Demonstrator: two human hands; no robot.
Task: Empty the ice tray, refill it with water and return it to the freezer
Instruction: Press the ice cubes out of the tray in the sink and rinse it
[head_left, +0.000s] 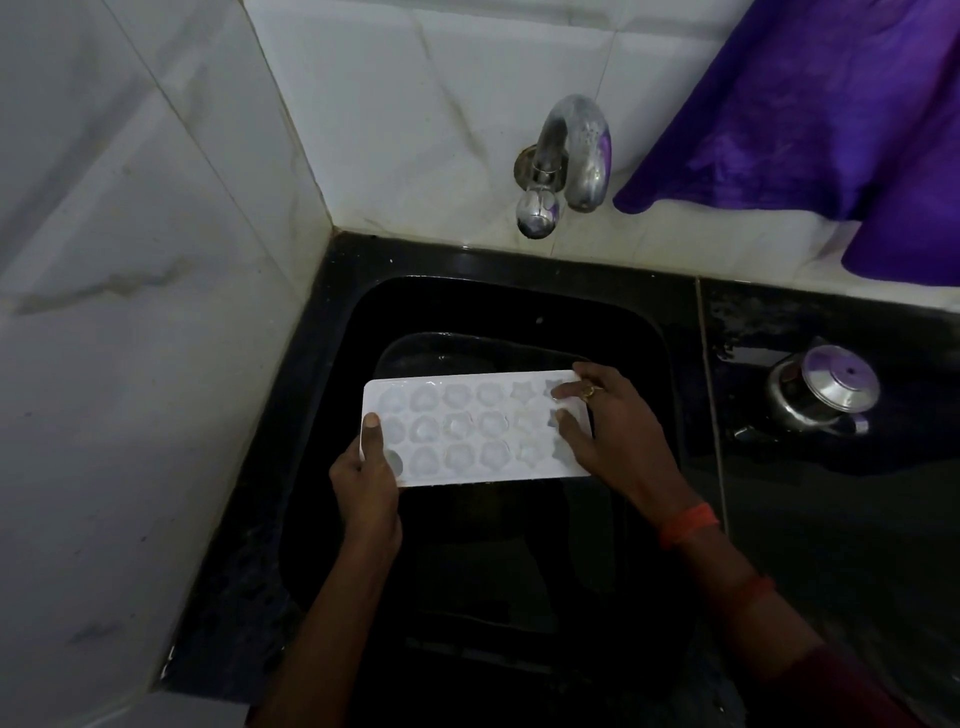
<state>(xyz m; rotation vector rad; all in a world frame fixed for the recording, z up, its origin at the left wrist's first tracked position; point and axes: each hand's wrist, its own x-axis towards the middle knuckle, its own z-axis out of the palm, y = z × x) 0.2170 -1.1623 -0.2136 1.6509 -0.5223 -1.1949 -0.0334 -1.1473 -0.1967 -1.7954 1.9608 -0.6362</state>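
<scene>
Marble-veined white tiles (130, 260) down the left wall, meeting a like-tiled back wall (415, 104) at a corner. Below, glossy black stone surface (249, 571) wrapping a black sink (519, 306) set into that corner. Above the sink's far rim, chrome tap (576, 150) fixed to the back wall, spout arched downward, round knob (537, 213) just beside it. Further right, purple cloth (831, 119) hanging against the back wall, lower edge reaching down to the surface. On the wet-looking right stretch of the surface, small steel lidded pot (821, 389), well apart from the sink.

Over the sink, held about level, white ice tray (467, 431), long side running left to right, cavities facing up. Three rows of six moulds: rounded and heart-like shapes across the left four columns, stars in the right two. Pale, cloudy look to most moulds; ice or bare plastic, cannot tell. Left hand (363, 483) at the short left end, grip clamped on the tray, thumb laid flat on top, fingers tucked beneath. Right hand (613, 421) over the right end, grip likewise closed on the tray, bent fingertips pressing the star moulds, ring (589, 391) on one finger. Orange-red thread bands (688, 525) round the right wrist and forearm.
</scene>
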